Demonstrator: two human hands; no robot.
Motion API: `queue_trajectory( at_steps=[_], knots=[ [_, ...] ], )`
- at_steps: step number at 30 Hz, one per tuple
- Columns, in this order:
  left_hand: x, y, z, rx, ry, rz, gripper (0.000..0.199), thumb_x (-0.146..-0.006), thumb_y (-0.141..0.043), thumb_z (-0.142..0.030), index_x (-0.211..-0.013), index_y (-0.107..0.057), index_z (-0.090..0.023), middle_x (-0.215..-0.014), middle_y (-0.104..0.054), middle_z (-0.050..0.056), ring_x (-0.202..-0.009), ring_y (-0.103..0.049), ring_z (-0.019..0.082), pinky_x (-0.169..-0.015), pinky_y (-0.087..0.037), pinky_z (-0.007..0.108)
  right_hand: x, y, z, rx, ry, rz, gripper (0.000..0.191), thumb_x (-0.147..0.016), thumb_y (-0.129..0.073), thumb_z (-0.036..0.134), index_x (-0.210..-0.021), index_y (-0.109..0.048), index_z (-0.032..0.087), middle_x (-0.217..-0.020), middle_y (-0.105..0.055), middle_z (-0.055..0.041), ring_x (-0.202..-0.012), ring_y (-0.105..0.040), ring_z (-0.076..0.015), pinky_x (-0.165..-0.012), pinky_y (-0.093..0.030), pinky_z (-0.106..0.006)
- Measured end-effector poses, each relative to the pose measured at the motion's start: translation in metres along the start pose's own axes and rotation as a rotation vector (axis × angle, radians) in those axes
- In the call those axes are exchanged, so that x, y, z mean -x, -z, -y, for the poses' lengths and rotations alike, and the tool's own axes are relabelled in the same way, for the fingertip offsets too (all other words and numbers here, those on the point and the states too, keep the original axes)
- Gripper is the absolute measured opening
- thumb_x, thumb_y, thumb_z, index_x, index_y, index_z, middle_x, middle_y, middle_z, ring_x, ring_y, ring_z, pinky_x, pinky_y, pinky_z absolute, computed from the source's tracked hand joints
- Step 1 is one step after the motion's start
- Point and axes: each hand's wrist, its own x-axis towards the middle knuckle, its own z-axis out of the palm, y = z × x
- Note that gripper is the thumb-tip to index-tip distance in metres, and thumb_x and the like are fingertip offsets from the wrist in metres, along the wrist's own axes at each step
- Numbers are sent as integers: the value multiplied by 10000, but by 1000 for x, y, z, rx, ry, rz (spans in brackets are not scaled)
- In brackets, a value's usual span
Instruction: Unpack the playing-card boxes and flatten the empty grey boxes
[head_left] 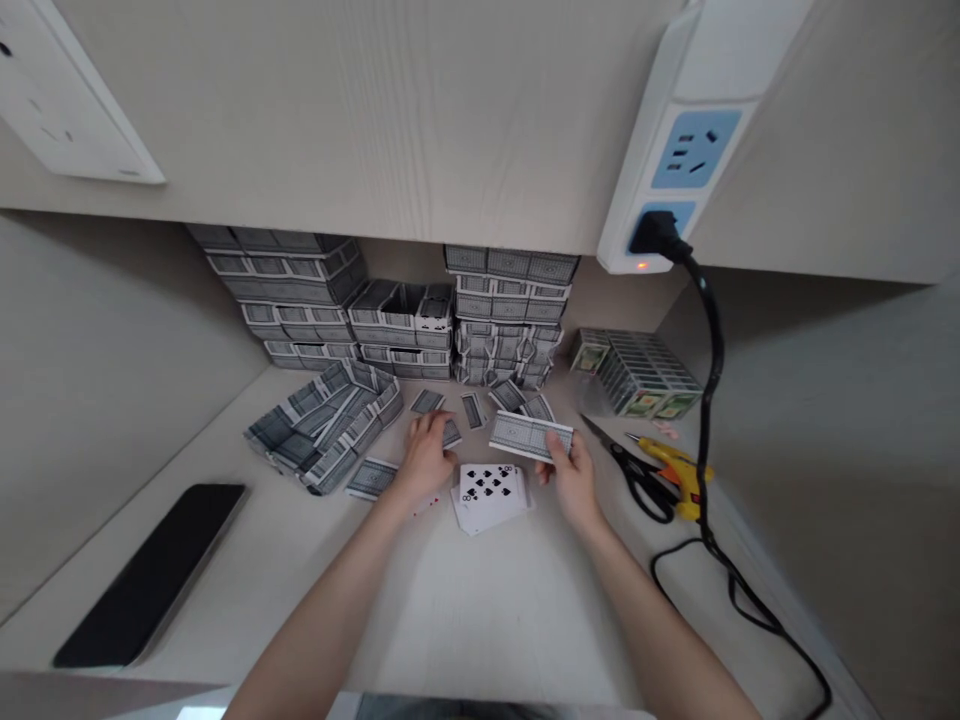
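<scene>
My right hand holds a folded playing-card piece, patterned back showing, its thumb on top at the right end. My left hand rests over a small folded card, fingers bent; whether it grips the card is hard to tell. Between the hands lies a pile of cards, face up, with an eight of spades on top. A patterned card lies left of my left hand. Several small folded cards are scattered beyond both hands.
Stacked card blocks stand at the back, with a hollow card structure at left. Boxed card decks, scissors and a yellow glue gun with a black cable lie right. A black phone-like slab is left; a power strip hangs above.
</scene>
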Motion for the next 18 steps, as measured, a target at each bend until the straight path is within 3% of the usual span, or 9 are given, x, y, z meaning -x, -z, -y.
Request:
queue_trajectory(
  at_steps=[6,10,14,18],
  knots=[
    [-1,1,-1,65,-94,7,508,-597,-460,-2,-1067,-532,-183,-1207,-464,70,-1172,-338,239,-989,-254,416,-3,3,-1,-1,16,-25,327,-755,-494,512,-801,-475,188,-480,-575,40,-308,-418,-65,-338,-356,-180],
    [4,12,-16,202,-283,155,360,-725,-539,-229,-1085,-545,-218,-1232,-441,58,-1221,-277,224,-1011,-234,386,-4,4,-1,7,15,-36,351,-742,-500,527,-805,-489,181,-467,-568,36,-325,-441,-78,-343,-354,-185],
    [14,17,-33,180,-351,333,730,-551,-681,-494,-1199,-459,-241,-1223,-427,83,-1170,-306,277,-966,-272,419,-4,4,-1,19,21,-38,339,-746,-505,514,-792,-496,178,-461,-559,40,-315,-421,-72,-345,-350,-188],
    [16,15,-36,136,-334,385,633,-575,-669,-488,-1139,-510,-248,-1107,-491,69,-1066,-392,254,-916,-312,392,-4,4,-1,12,9,-37,346,-744,-509,514,-791,-507,171,-472,-568,31,-318,-422,-75,-342,-346,-193]
  ],
)
